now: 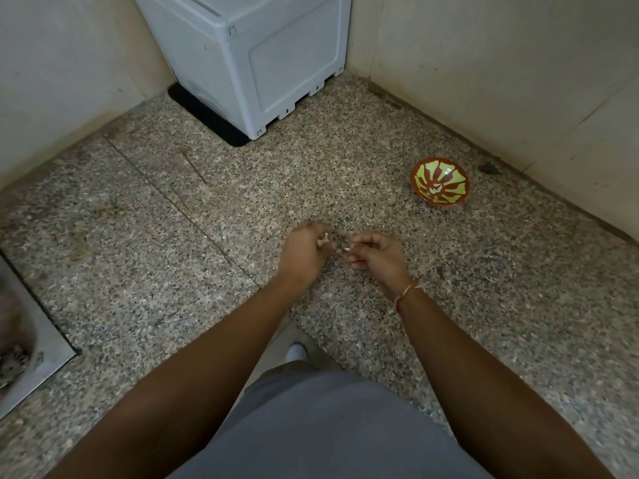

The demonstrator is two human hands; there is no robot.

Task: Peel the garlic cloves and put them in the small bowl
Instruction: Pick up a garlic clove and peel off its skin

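Over the speckled granite counter (207,236), my left hand (304,252) pinches a small white garlic clove (323,240) at its fingertips. A short gap to its right, my right hand (375,254) has its fingers curled and pinches a tiny white scrap of garlic skin (345,250). The small bowl (440,181), red-brown with a pale green leaf pattern, stands on the counter up and to the right of my hands, near the wall. A few small white pieces lie at its bottom.
A white plastic appliance (262,60) on a black mat (207,119) fills the back corner. Tiled walls (518,81) close the counter at back and right. A steel sink (20,357) with a drain lies at the left edge.
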